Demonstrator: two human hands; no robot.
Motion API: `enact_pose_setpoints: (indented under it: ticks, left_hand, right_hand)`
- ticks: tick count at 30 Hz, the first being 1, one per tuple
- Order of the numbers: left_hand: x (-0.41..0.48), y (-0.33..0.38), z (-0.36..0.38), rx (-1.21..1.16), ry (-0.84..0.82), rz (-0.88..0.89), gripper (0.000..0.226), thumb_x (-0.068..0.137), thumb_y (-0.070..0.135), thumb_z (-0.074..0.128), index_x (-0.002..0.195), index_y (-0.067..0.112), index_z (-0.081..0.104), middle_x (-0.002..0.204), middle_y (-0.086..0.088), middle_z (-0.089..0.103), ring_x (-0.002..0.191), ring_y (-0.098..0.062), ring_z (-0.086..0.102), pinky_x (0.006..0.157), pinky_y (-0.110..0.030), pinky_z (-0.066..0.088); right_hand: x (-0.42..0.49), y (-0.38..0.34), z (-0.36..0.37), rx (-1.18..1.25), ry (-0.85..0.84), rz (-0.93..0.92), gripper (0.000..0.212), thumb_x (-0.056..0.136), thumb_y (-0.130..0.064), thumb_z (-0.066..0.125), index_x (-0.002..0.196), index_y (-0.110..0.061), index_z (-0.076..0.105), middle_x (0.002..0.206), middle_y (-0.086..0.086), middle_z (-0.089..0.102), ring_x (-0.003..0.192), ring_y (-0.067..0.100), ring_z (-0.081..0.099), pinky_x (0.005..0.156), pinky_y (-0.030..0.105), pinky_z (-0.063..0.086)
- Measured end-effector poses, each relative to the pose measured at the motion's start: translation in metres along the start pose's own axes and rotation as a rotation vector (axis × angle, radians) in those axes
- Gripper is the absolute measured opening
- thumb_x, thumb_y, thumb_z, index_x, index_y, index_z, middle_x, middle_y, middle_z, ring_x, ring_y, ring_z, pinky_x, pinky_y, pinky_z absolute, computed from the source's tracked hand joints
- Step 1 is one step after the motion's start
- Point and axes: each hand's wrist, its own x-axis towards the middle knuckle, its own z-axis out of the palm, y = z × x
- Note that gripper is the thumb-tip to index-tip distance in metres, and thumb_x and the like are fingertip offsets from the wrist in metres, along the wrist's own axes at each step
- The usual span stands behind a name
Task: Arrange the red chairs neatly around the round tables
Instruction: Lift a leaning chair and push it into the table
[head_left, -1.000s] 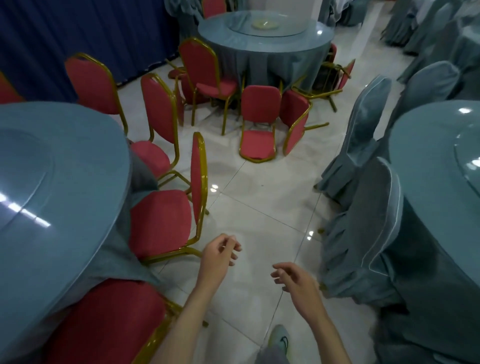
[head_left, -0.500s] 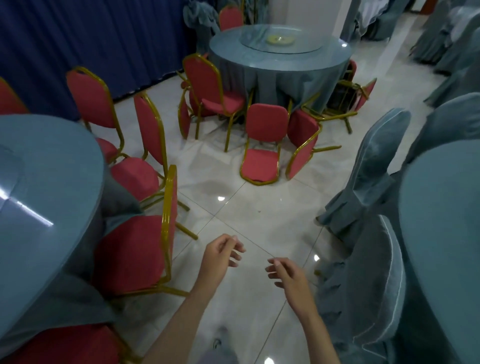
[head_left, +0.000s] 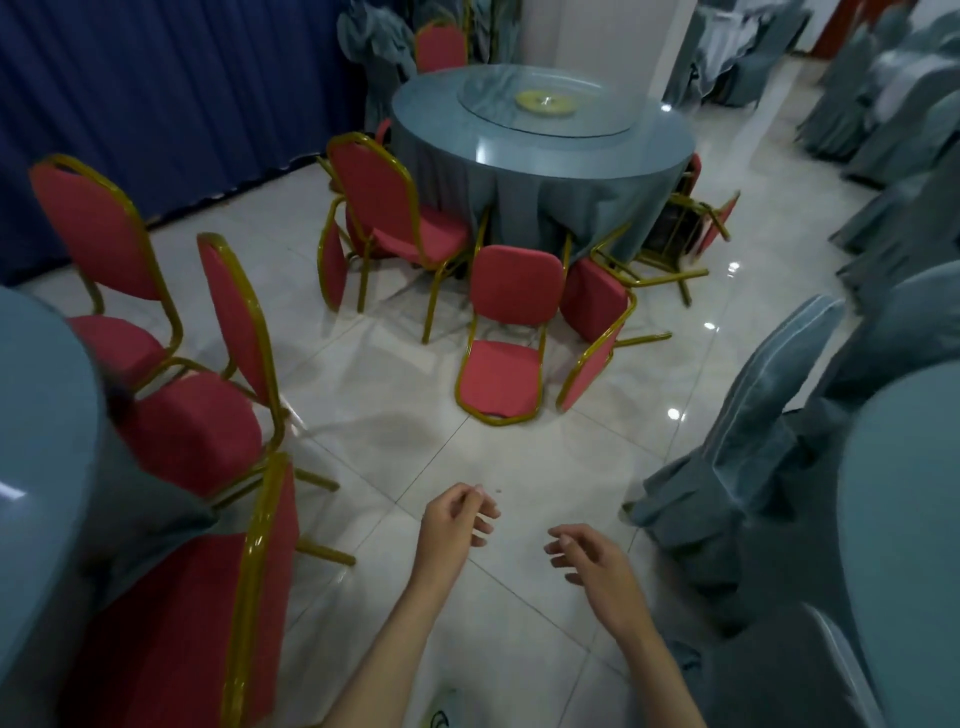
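Near table (head_left: 41, 441), left: red chairs (head_left: 192, 431) tucked in. Left hand (head_left: 452, 525): empty, fingers loosely curled. Toppled chairs (head_left: 498, 379) on the floor by the far table (head_left: 545, 150): judged the current target; next move, approach and lift upright. Right hand (head_left: 597, 564): empty, fingers loosely curled.

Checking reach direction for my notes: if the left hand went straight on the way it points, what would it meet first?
Probably the tipped-over red chair; only bare floor lies between it and the left hand, though depth is unclear.
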Motion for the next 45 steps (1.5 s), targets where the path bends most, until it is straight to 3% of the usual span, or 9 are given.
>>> enact_pose_setpoints:
  ticks: [9,18,26,36,41,45]
  left_hand:
    - [0.138,0.043,0.043,-0.009,0.004,-0.041,0.028,0.103,0.02,0.053,0.081,0.01,0.068,0.08,-0.007,0.076,0.065,-0.016,0.065,0.058,-0.029,0.051]
    - [0.261,0.059,0.095,-0.008,0.09,-0.151,0.029,0.104,0.016,0.052,0.087,0.0,0.068,0.08,-0.009,0.075,0.066,-0.019,0.063,0.061,-0.031,0.05]
    - [0.367,0.096,0.134,-0.005,0.169,-0.211,0.028,0.104,0.017,0.053,0.089,0.0,0.07,0.082,-0.012,0.076,0.065,-0.019,0.064,0.058,-0.03,0.052]
    - [0.48,0.119,0.121,-0.14,0.248,-0.274,0.028,0.103,0.02,0.056,0.09,0.001,0.072,0.085,-0.015,0.076,0.065,-0.018,0.067,0.058,-0.03,0.055]
    - [0.56,0.133,0.105,-0.153,0.183,-0.311,0.023,0.103,0.021,0.057,0.094,0.004,0.07,0.089,-0.014,0.077,0.069,-0.017,0.068,0.064,-0.032,0.056]
    - [0.617,0.144,0.09,-0.137,0.15,-0.328,0.023,0.103,0.018,0.057,0.09,0.006,0.07,0.086,-0.013,0.077,0.063,-0.013,0.068,0.056,-0.026,0.054]
  right_hand:
    - [0.131,-0.043,-0.034,-0.026,0.005,-0.006,0.022,0.106,-0.021,0.052,0.106,-0.03,0.072,0.095,-0.012,0.076,0.089,0.007,0.072,0.08,0.027,0.059]
    - [0.292,-0.043,-0.109,0.026,-0.012,0.074,0.022,0.105,-0.016,0.054,0.105,-0.026,0.074,0.094,-0.005,0.078,0.087,0.014,0.073,0.079,0.034,0.056]
    - [0.444,-0.082,-0.172,-0.068,-0.055,0.05,0.02,0.104,-0.018,0.055,0.104,-0.029,0.072,0.09,-0.009,0.077,0.081,0.007,0.072,0.071,0.026,0.054]
    - [0.563,-0.116,-0.137,-0.066,-0.104,0.078,0.016,0.102,-0.02,0.057,0.101,-0.026,0.072,0.088,-0.008,0.078,0.08,0.009,0.073,0.072,0.031,0.055]
    - [0.618,-0.128,-0.106,-0.062,-0.087,0.168,0.017,0.102,-0.016,0.056,0.1,-0.021,0.072,0.087,-0.005,0.078,0.08,0.013,0.073,0.073,0.033,0.054]
    - [0.652,-0.136,-0.084,-0.059,-0.069,0.194,0.019,0.103,-0.014,0.055,0.1,-0.02,0.073,0.086,-0.004,0.078,0.08,0.016,0.074,0.073,0.033,0.055]
